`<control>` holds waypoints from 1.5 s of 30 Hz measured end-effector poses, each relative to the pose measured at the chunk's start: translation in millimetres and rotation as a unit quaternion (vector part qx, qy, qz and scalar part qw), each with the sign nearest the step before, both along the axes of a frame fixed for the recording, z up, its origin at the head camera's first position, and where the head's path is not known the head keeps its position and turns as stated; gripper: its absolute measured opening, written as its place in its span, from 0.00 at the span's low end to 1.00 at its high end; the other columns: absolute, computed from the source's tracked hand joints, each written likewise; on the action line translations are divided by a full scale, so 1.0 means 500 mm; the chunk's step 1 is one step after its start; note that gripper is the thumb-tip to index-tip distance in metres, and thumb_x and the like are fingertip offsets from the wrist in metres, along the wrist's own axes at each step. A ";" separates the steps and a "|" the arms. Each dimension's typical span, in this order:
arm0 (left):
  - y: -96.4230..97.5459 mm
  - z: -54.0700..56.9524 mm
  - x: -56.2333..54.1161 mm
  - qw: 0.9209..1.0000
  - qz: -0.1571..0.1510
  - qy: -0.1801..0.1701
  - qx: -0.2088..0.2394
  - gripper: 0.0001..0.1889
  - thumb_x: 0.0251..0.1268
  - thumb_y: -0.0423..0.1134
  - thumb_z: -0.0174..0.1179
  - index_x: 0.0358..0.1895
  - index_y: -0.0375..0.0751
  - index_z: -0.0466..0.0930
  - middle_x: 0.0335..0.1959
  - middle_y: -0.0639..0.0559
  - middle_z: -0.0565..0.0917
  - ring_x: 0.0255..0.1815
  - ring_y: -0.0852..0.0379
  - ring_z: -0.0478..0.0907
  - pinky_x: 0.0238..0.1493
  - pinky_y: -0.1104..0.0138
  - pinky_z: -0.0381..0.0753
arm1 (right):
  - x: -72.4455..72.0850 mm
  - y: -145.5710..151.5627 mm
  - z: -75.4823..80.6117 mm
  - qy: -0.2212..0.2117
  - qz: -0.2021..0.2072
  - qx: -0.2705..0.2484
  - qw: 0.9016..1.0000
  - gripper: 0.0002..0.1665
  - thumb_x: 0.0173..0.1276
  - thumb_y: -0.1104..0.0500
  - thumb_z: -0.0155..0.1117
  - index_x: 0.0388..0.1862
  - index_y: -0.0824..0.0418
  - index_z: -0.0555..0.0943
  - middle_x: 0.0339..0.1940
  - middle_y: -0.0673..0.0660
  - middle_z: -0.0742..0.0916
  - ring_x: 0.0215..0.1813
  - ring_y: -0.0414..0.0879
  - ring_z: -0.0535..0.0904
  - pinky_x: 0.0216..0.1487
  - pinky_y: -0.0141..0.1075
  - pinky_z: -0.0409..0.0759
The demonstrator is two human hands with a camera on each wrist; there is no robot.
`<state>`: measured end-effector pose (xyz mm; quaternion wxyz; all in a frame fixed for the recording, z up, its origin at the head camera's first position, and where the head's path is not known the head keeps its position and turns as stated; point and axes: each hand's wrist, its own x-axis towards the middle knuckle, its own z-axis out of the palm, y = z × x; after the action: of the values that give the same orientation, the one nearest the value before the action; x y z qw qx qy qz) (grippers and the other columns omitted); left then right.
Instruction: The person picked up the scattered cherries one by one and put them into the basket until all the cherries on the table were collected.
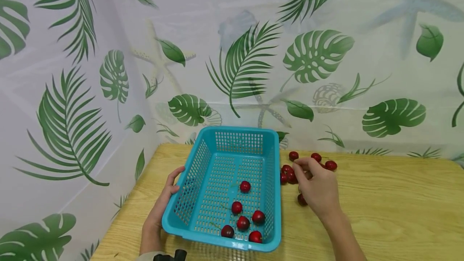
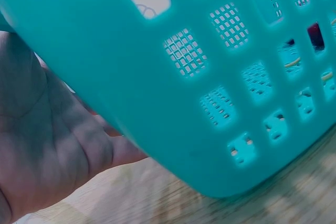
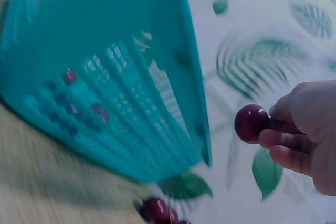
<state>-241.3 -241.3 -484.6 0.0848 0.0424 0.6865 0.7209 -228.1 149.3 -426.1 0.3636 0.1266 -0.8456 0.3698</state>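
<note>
A blue perforated plastic basket (image 1: 220, 237) has several dark red cherries (image 1: 243, 223) inside, towards its near right part. My left hand (image 1: 164, 198) rests against the basket's outer left side, fingertips right at the rim. In the left wrist view the left palm (image 2: 50, 135) faces the basket's wall (image 2: 105, 51), and some fingers are hidden behind it. To the right of the basket, my right hand (image 1: 320, 188) pinches one cherry (image 3: 252, 124) between thumb and fingertips. Loose cherries (image 1: 288, 174) lie around and under that hand, some partly hidden by it.
The wooden table (image 1: 391, 208) runs along a wall covering (image 1: 362, 71) printed with green leaves. Its left edge lies close to the side wall covering (image 1: 83, 132). More loose cherries (image 1: 330, 165) lie near the table's back edge.
</note>
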 end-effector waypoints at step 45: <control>0.004 0.002 -0.001 1.000 -0.003 0.002 -0.005 0.32 0.68 0.41 0.37 0.77 0.54 0.51 0.74 0.35 0.57 0.62 0.39 0.67 0.52 0.57 0.74 | 0.036 -0.129 -0.015 -0.224 0.071 0.181 0.955 0.02 0.61 0.59 0.72 0.33 0.53 0.89 0.33 0.46 0.87 0.37 0.42 0.81 0.30 0.33 0.76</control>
<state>-241.7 -239.5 -483.6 0.0855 0.0454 0.6902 0.7171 -209.9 84.8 -433.7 0.1091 0.1635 -0.9469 0.2545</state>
